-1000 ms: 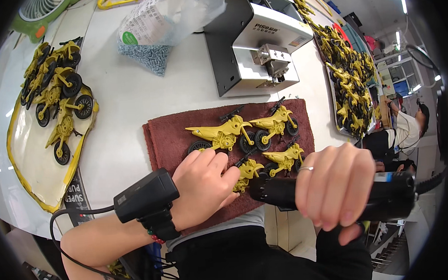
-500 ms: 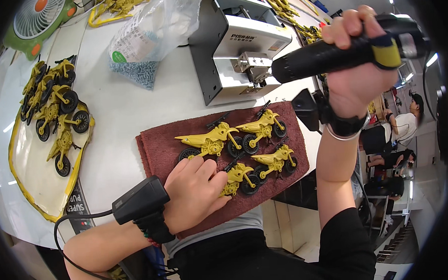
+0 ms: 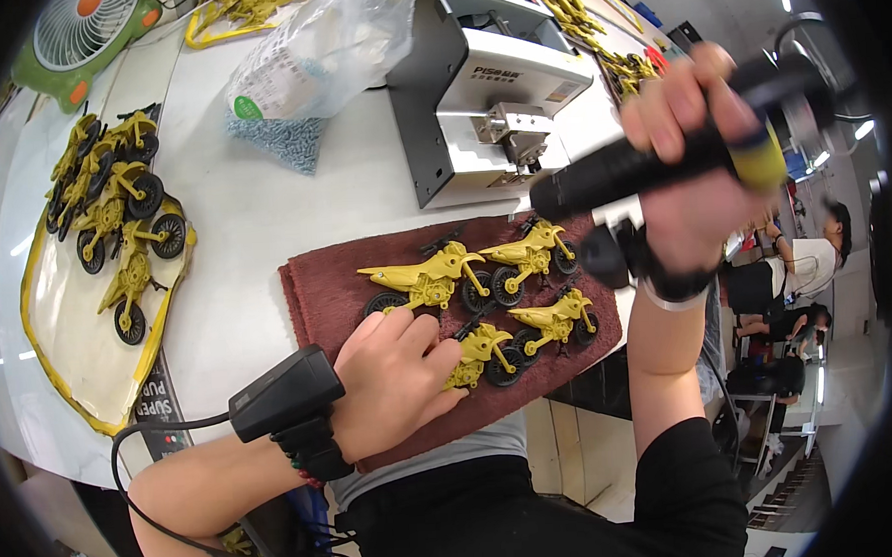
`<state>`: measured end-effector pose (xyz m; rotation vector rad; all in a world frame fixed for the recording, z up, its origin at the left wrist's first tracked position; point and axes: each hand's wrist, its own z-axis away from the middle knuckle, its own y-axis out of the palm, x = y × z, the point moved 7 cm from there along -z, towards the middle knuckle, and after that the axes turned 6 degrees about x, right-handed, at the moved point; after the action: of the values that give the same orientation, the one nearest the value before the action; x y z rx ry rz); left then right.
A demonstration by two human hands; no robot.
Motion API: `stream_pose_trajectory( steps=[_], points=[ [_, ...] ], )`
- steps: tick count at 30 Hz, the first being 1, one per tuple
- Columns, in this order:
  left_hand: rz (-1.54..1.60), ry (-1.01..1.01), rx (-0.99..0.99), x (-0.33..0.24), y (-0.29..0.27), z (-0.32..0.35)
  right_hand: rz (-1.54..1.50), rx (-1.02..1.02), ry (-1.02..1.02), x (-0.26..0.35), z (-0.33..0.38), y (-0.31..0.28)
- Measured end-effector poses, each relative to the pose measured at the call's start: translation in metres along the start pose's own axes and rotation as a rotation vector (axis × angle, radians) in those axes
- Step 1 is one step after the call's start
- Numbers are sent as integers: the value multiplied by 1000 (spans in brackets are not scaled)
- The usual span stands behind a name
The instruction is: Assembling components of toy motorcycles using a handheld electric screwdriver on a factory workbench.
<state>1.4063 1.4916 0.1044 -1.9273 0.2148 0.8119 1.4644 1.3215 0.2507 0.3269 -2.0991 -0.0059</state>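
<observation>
Your left hand lies flat on the maroon cloth, fingers loose and spread, fingertips touching the nearest yellow toy motorbike and pressing just beside the larger one at the cloth's back left. Two more yellow bikes lie on the right half of the cloth. A black device is strapped at your left wrist, cable trailing down. Your right hand is raised above the cloth's right edge, fingers clenched around a black powered screwdriver with a yellow band near the grip, tip pointing left toward the grey and white benchtop machine. Behind the cloth to the left, a clear plastic bag with a round green label sits over small blue-grey pieces. Far left, finished bikes are piled on a white sheet with a yellow border. A green desk fan stands at the top left corner.
</observation>
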Motion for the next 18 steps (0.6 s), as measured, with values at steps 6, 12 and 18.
stream_pose_trajectory(
  steps=[6, 12, 18],
  points=[
    [-15, -20, 7, -1, 1, -1, -96, 93, 96, 9, 62, 48],
    [-10, -29, 30, -1, 1, -3, -43, 152, 114, 10, 78, 51],
    [-12, -40, 37, 0, 1, -2, -57, 185, 104, 3, 80, 52]
  ],
)
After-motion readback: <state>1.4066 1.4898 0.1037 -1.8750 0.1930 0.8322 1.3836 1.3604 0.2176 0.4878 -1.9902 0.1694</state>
